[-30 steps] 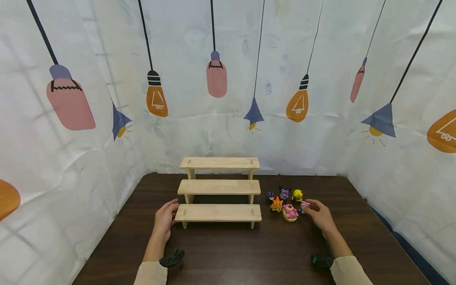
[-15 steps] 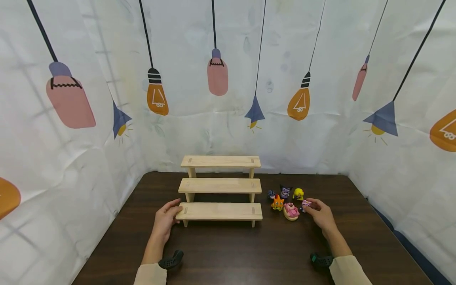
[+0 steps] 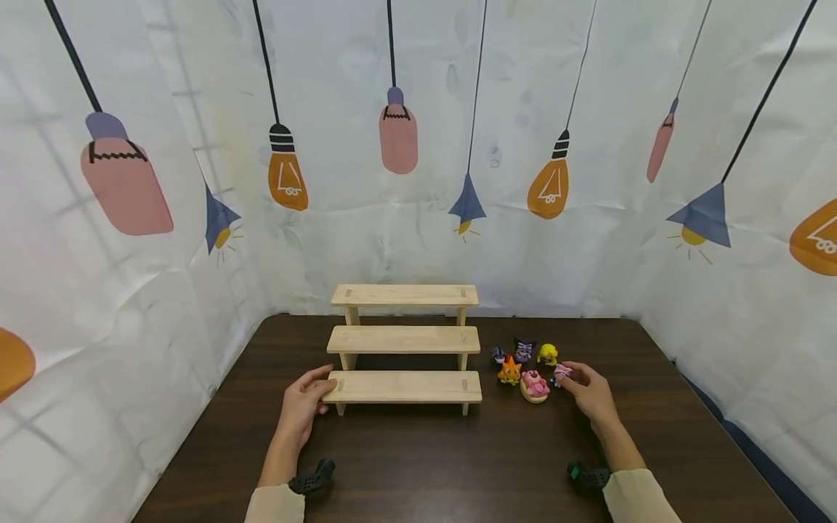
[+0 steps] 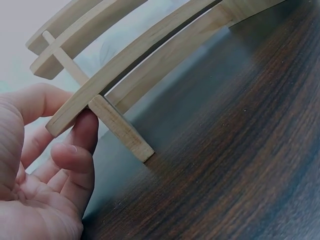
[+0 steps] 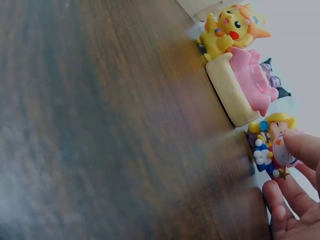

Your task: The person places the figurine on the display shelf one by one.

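Note:
A three-step wooden display stand (image 3: pixel 402 339) of pale wood stands on the dark table. My left hand (image 3: pixel 304 404) grips the left end of its lowest step; in the left wrist view the thumb and fingers lie above and below the board's end (image 4: pixel 70 114). My right hand (image 3: pixel 588 396) pinches a small figurine (image 5: pixel 270 152) with blue, white and pink parts and a gold star. Beside it lies a pink figurine in a cream base (image 3: pixel 535 387), with an orange-and-yellow figurine (image 3: pixel 509 371) to the left. A yellow figurine (image 3: pixel 547 354) stands just behind.
A purple-and-black figurine (image 3: pixel 524 350) and a small dark-blue one (image 3: pixel 498 355) stand right of the stand. The brown table (image 3: pixel 418 472) reaches back to a white cloth backdrop (image 3: pixel 418 240) printed with lamps, which also closes both sides.
The left thumb has come onto the top of the lowest step, so the hand now grips its end. The right hand stays at the figurine, nearly still. The view has shifted slightly.

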`<state>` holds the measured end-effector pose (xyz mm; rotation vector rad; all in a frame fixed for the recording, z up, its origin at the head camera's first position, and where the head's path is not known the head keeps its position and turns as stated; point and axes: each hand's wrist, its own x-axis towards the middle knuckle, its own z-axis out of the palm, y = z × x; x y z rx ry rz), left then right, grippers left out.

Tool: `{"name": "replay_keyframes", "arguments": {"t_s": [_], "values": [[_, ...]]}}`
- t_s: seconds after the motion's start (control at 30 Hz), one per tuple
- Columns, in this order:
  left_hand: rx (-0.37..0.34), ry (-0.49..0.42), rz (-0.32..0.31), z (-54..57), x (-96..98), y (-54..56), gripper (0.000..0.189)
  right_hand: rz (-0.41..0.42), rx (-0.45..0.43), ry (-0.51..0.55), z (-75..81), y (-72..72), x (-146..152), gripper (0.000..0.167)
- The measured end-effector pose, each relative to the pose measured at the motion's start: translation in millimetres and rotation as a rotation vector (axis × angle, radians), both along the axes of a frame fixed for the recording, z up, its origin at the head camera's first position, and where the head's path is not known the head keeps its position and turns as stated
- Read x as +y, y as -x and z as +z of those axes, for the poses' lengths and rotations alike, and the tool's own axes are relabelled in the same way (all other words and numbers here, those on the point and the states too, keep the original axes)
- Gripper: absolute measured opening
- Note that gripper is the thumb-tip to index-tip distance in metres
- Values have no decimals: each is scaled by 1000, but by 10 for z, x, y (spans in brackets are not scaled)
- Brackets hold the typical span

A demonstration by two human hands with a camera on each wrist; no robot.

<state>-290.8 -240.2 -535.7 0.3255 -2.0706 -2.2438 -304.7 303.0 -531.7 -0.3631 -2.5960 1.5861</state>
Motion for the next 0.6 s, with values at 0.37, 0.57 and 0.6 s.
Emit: {"name": "replay_keyframes", "arguments": {"t_s": [0.37,0.57,0.6], "values": [[4,-2,2,7,-10,-30,52,-35,51,-1,-17,-26,12,53],[-1,-2,-2,-1,-14,-38,51,-56,88,-22,-21,-47,37,50],[1,-1,-2,-2,-15,-38,51,-57,98,-27,-16,-49,42,49]]}}
